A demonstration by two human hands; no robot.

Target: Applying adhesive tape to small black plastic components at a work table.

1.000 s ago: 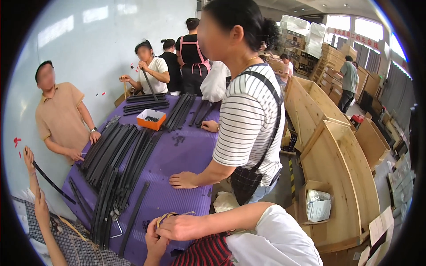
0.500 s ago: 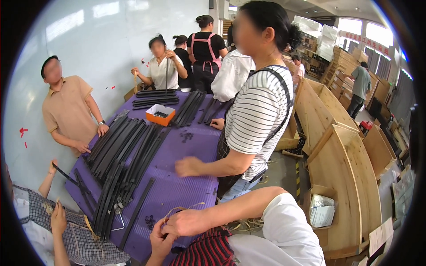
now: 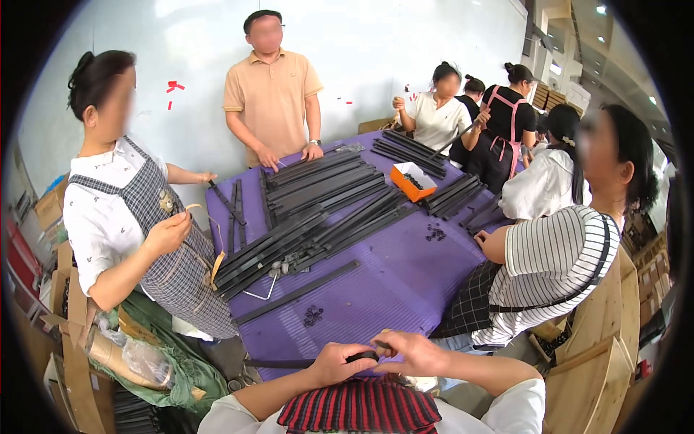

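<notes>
At the near edge of the table, my left hand (image 3: 341, 364) is closed round the end of a long black strip (image 3: 280, 364), which sticks out to the left. Its tip shows between my two hands. My right hand (image 3: 418, 355) is closed beside that tip, thumb and fingers pinched on a small dark piece too covered to name. Just beyond them, a little heap of small black parts (image 3: 313, 316) lies on the purple tabletop (image 3: 390, 289). A single black strip (image 3: 303, 291) lies farther up.
Stacked black strips (image 3: 325, 192) cover the table's middle, near an orange box (image 3: 413, 181) of small black parts. A bent metal rod (image 3: 262, 295) lies by the near pile. Co-workers stand left, behind and right; the left one holds a tan band (image 3: 217, 266). Wooden crates (image 3: 589, 362) stand right.
My view has swung left, so the table sits farther right. My hands, earlier together beside a tan band, are now slightly apart at the black strip. The striped-shirt co-worker's hand has left the table's middle.
</notes>
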